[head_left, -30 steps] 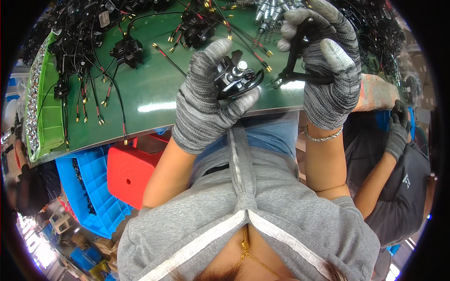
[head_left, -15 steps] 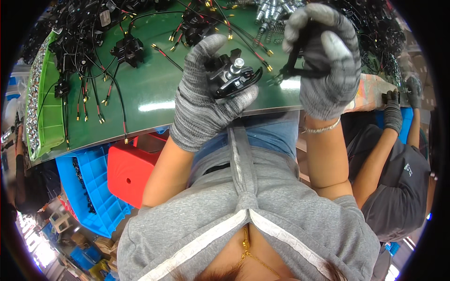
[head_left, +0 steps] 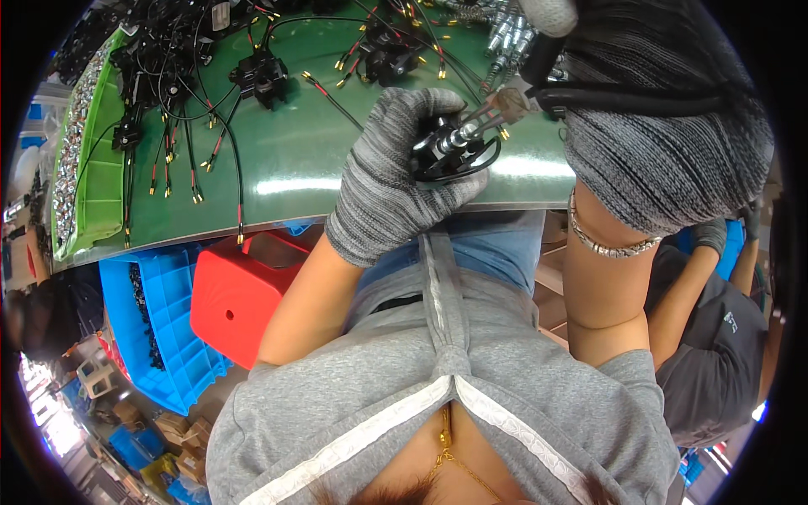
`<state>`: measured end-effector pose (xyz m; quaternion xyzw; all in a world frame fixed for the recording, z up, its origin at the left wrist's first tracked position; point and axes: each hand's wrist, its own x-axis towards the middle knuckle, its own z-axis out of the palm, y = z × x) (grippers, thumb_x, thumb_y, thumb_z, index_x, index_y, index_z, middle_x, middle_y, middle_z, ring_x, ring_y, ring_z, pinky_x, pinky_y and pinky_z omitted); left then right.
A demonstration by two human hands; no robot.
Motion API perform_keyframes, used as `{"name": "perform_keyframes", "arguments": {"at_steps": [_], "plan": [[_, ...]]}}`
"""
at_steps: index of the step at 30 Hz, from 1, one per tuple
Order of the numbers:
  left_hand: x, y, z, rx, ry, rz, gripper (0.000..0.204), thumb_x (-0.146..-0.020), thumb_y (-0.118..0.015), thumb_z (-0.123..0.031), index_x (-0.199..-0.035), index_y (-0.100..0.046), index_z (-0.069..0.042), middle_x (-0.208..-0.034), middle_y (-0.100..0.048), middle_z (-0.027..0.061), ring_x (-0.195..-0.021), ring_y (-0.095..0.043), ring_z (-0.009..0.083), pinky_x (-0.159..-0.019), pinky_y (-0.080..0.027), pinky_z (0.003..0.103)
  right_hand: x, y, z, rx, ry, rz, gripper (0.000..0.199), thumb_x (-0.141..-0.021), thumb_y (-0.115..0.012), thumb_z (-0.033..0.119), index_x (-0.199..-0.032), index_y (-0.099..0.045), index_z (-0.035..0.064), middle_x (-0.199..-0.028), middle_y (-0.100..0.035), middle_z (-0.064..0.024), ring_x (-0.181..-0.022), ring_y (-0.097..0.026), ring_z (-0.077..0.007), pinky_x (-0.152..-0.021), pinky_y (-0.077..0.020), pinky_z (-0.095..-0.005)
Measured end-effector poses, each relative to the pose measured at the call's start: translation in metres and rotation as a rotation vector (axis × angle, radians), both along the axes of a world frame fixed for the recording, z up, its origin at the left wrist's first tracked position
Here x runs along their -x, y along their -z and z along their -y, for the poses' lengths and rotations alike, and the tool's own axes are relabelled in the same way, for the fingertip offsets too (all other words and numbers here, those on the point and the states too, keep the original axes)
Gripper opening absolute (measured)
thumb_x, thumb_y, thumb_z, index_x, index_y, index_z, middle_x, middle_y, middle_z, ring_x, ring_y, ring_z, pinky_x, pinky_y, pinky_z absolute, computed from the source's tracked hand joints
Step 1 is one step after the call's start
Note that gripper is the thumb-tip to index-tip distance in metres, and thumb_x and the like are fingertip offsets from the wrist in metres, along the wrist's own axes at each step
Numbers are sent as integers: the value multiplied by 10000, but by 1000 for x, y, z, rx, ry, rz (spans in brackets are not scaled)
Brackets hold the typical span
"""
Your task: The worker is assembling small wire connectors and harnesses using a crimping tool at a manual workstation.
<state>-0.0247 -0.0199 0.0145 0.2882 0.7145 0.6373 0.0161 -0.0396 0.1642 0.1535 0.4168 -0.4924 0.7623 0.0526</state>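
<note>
My left hand [head_left: 381, 181], in a grey knit glove, is closed around a black part [head_left: 478, 164] with a curved lever, just above the table's near edge. A silver pin [head_left: 457, 137] stands up out of that part. My right hand [head_left: 661, 172], gloved alike, is closed on a pair of pliers [head_left: 510, 103] with long black handles. The narrow jaws reach down to the top of the pin; whether they grip it is too small to tell. My right fingertips are partly hidden behind the glove and the handles.
Black assemblies with cables [head_left: 263, 77] lie across the green table [head_left: 286, 151]. Silver spring pieces [head_left: 509, 38] are heaped at the back. A green bin [head_left: 99, 189] of small metal parts stands left. Below are a blue crate [head_left: 181, 311] and red stool [head_left: 240, 299]. A co-worker [head_left: 715, 337] sits right.
The pliers have swung over so their jaws meet the pin. My right hand has risen closer to the camera. My left hand has shifted slightly right with the black part.
</note>
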Motion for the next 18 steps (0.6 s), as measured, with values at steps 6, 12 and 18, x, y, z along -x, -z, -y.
{"name": "perform_keyframes", "arguments": {"at_steps": [6, 12, 18], "plan": [[1, 1, 1, -25, 19, 56, 635, -643, -842, -82, -1174, -495, -59, -1076, -570, 65, -987, -586, 141, -852, -525, 303, 6, 25, 2, 63, -127, 44, 370, -888, -512, 141, -1224, -491, -13, -1047, -563, -198, -861, -606, -282, -685, -577, -425], [4, 5, 0, 45, -20, -167, 653, -635, -854, -134, -1172, -491, -60, -1032, -571, 72, -977, -588, 182, -845, -512, 325, 3, 34, 5, 79, -106, 96, 354, -885, -519, 145, -1202, -499, -10, -1042, -561, -190, -864, -599, -276, -691, -569, -416], [5, 5, -3, 54, -140, -277, 597, -633, -837, -252, -1110, -532, -66, -957, -554, 131, -827, -597, 311, -726, -508, 373, -3, 39, 9, 111, -7, 138, 338, -881, -526, 149, -1180, -507, -7, -1037, -559, -183, -866, -591, -270, -697, -561, -408]]}}
